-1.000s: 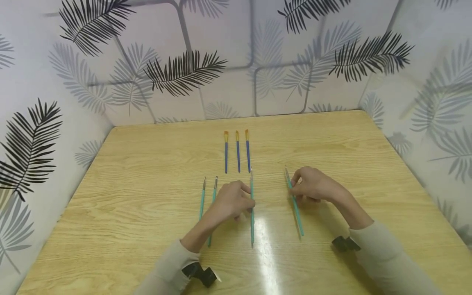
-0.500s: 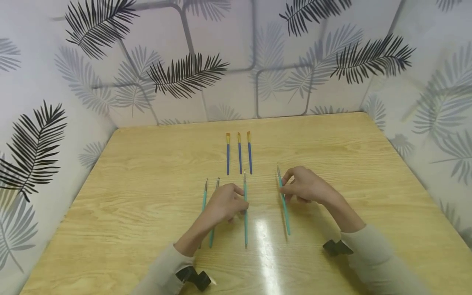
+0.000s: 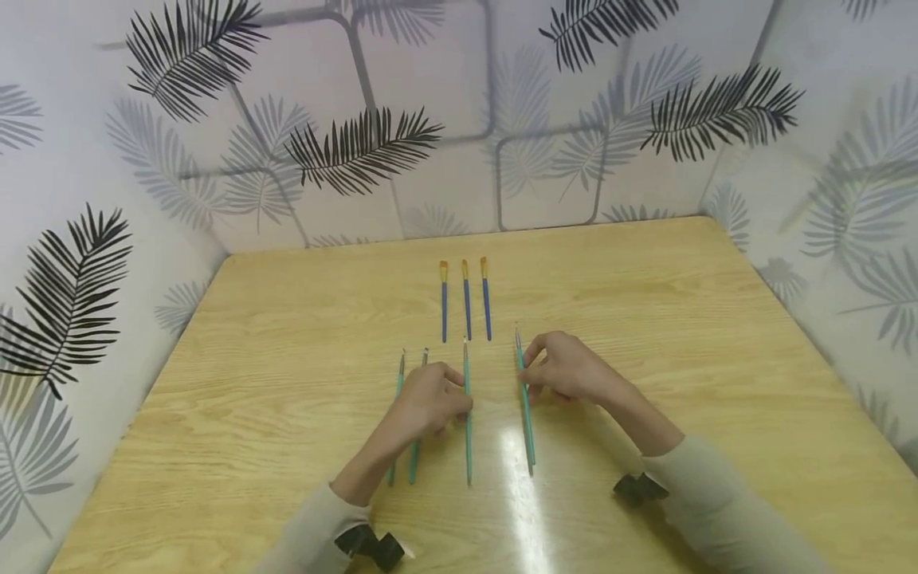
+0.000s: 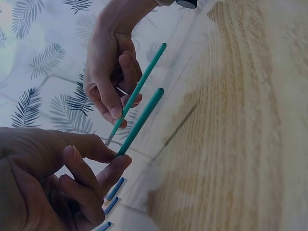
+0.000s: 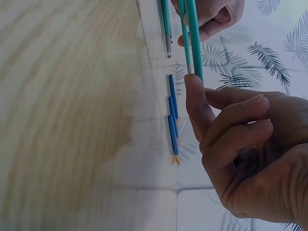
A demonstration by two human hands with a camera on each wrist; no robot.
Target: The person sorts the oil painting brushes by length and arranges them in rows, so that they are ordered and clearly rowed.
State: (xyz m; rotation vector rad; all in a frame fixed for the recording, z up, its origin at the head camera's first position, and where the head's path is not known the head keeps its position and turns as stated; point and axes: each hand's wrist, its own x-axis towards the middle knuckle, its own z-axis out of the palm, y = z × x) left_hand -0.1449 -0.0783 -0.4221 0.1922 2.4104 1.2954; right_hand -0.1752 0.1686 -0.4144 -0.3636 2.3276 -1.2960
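In the head view, my left hand (image 3: pixel 430 399) pinches a slim teal paintbrush (image 3: pixel 468 450) between thumb and fingers, tip pointing to the back. To its right, my right hand (image 3: pixel 566 368) pinches another teal paintbrush (image 3: pixel 527 418), leaning slightly, its tip also pointing away from me. Both brushes are held over the table a short way apart. The left wrist view shows the handle of the left brush (image 4: pixel 142 120) rising from the fingertips. Two more teal paintbrushes, one farther left (image 3: pixel 399 379) and one nearer (image 3: pixel 414 462), lie partly hidden behind the left hand and wrist.
Three blue paintbrushes with golden bristles, the left one (image 3: pixel 444 311), the middle one (image 3: pixel 467 311) and the right one (image 3: pixel 487 311), lie side by side farther back. The wooden table (image 3: pixel 287 319) meets a leaf-patterned wall (image 3: pixel 445 183) behind.
My right hand has moved left with its paintbrush, narrowing the gap to the left one. My left hand has shifted a little left with its brush. The blue brushes lie as before.
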